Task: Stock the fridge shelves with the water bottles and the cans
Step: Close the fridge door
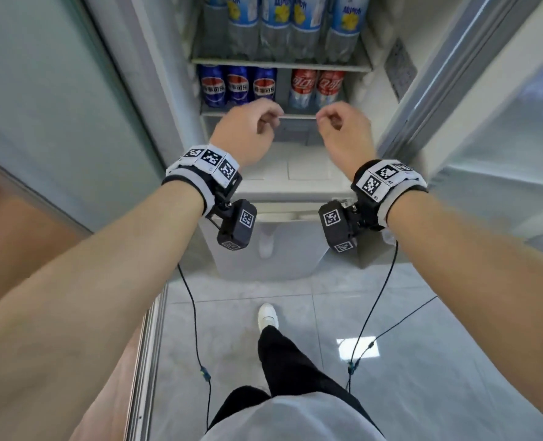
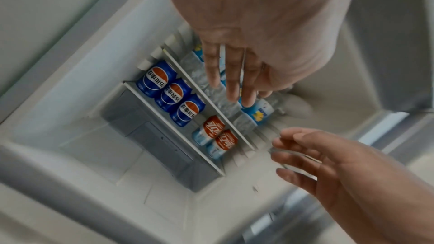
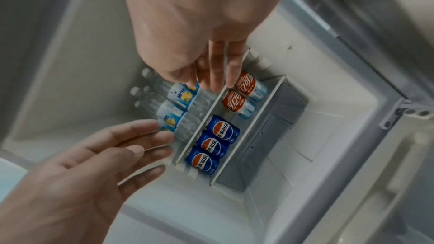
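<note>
The fridge stands open in the head view. Several water bottles [image 1: 295, 27] with blue and yellow labels stand on the upper shelf [image 1: 279, 64]. On the shelf below, three blue cans [image 1: 238, 87] stand at the left and two red cans [image 1: 316, 85] at the right, with a gap between the groups. My left hand [image 1: 264, 122] hovers in front of the blue cans, fingers relaxed, holding nothing. My right hand [image 1: 330, 120] hovers in front of the red cans, also empty. The wrist views show the left hand [image 2: 234, 73] and the right hand [image 3: 211, 70] with loose fingers, apart from the cans [image 2: 173, 94] [image 3: 239, 97].
The left fridge door [image 1: 57, 106] and the right door [image 1: 502, 122] stand open on either side of me. A white drawer top [image 1: 289, 173] juts out below the can shelf. My foot [image 1: 267, 315] rests on the grey tiled floor, and cables hang from both wrists.
</note>
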Tool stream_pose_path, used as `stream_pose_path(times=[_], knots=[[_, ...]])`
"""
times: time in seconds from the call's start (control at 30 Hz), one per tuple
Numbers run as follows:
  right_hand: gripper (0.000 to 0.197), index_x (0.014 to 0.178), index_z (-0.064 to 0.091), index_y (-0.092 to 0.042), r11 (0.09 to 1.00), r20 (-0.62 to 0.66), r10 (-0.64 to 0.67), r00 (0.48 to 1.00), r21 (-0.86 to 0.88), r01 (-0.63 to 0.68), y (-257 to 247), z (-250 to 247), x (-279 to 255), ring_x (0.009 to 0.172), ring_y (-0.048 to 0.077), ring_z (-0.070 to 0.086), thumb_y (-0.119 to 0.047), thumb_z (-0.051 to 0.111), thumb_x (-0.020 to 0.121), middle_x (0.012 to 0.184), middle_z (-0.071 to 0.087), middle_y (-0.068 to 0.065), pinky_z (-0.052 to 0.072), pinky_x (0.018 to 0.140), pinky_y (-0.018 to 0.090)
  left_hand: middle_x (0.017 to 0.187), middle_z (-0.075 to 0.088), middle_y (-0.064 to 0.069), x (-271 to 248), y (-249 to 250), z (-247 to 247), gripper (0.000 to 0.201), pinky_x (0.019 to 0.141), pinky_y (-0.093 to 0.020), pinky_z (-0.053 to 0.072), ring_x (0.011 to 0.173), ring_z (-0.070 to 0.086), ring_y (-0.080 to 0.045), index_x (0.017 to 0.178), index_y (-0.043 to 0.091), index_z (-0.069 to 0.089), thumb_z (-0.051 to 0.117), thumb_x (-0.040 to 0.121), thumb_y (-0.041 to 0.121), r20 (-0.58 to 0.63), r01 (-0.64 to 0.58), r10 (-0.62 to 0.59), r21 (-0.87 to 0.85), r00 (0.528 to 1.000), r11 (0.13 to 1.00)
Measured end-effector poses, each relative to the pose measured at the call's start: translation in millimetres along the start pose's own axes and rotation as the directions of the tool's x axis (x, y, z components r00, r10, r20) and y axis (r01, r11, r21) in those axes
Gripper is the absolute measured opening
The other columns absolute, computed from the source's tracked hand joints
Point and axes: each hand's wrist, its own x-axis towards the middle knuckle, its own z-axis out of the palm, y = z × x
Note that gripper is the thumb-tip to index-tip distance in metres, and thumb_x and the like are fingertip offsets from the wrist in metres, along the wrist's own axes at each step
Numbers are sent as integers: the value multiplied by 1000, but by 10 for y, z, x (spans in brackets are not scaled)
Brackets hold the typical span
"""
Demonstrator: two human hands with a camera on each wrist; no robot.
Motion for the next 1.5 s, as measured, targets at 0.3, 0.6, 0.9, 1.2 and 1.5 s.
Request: stream_pose_path(times=[0.3,0.6,0.9,1.2,1.5], knots=[[15,92,64,-24,992,-85,82,993,99,-73,-88,-1051,-1136,85,20,69,-16,51,96,91,69,-4,58,78,31,85,72,9,-833,961,148,26,77,-41,57,78,68,-14,103,23,69,46,90,28,-41,-183,183,-18,982,983],[19,93,65,-23,991,-362,132,923,60,-119,509,-2555,-1830,80,22,69,-10,50,93,89,71,1,59,75,39,89,73,10,-734,2272,1052,26,81,-40,56,84,68,-13,104,26,68,46,91,32,123,-406,412,-68,903,911],[18,93,68,-16,979,-526,190,829,33,-203,1586,-4229,-2252,60,-2,56,-9,51,92,85,70,0,43,58,11,97,74,9,-457,3846,2585,25,82,-39,57,86,67,-14,109,25,68,50,92,28,254,-530,533,-86,807,844],[20,106,68,-11,957,-416,289,862,153,-247,2761,-5250,-2029,81,9,65,-12,53,92,96,71,1,52,76,21,108,69,5,-293,4618,3886,29,77,-40,57,88,65,-18,120,23,62,47,95,20,416,-573,487,106,768,813],[32,124,62,-13,978,-211,198,957,100,-181,3401,-5644,-947,109,9,62,-10,49,95,119,68,-3,51,101,31,83,62,-3,345,4920,4920,8,86,-38,52,79,54,-20,84,13,61,56,80,17,760,-793,293,448,581,413]])
